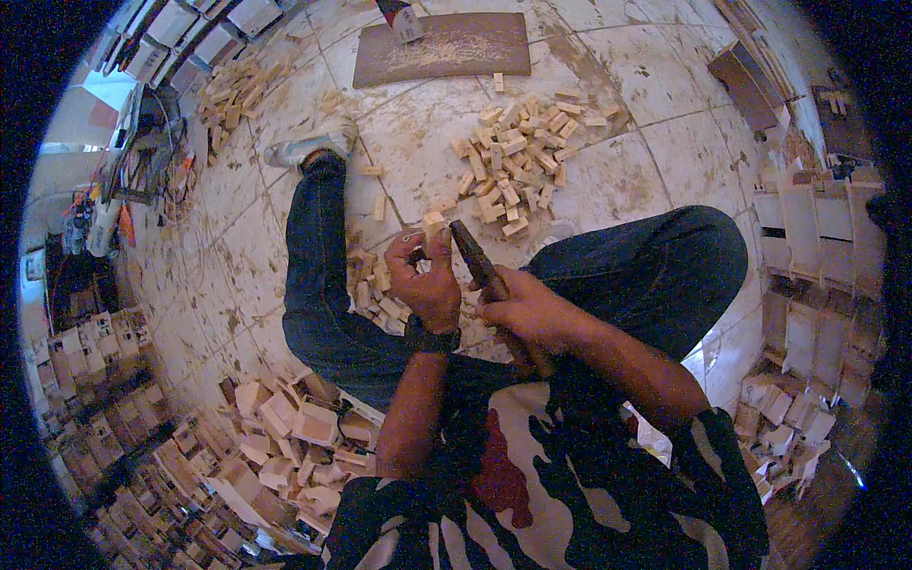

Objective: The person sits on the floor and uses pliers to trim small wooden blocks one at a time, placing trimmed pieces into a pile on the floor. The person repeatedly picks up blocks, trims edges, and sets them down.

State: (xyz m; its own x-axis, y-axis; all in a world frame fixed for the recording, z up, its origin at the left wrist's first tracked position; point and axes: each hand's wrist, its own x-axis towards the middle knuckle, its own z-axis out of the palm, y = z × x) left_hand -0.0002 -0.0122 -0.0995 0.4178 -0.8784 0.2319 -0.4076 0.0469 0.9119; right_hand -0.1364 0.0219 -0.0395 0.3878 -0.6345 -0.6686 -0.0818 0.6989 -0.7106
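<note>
My left hand (426, 285) pinches a small pale wooden block (434, 223) between thumb and fingers, raised above my lap. My right hand (527, 309) grips the handle of a dark-bladed knife (472, 252), whose blade points up and left, its tip right beside the block. Both hands are held close together over my legs, which are in dark blue jeans. A pile of similar small wooden blocks (375, 285) lies on the floor just left of my left hand.
A larger heap of wooden blocks (513, 161) lies on the tiled floor ahead. A brown board (442, 47) lies beyond it. Stacks of small wooden boxes (285, 446) crowd the lower left, more stand at right (807, 247). My shoe (309, 147) rests far left.
</note>
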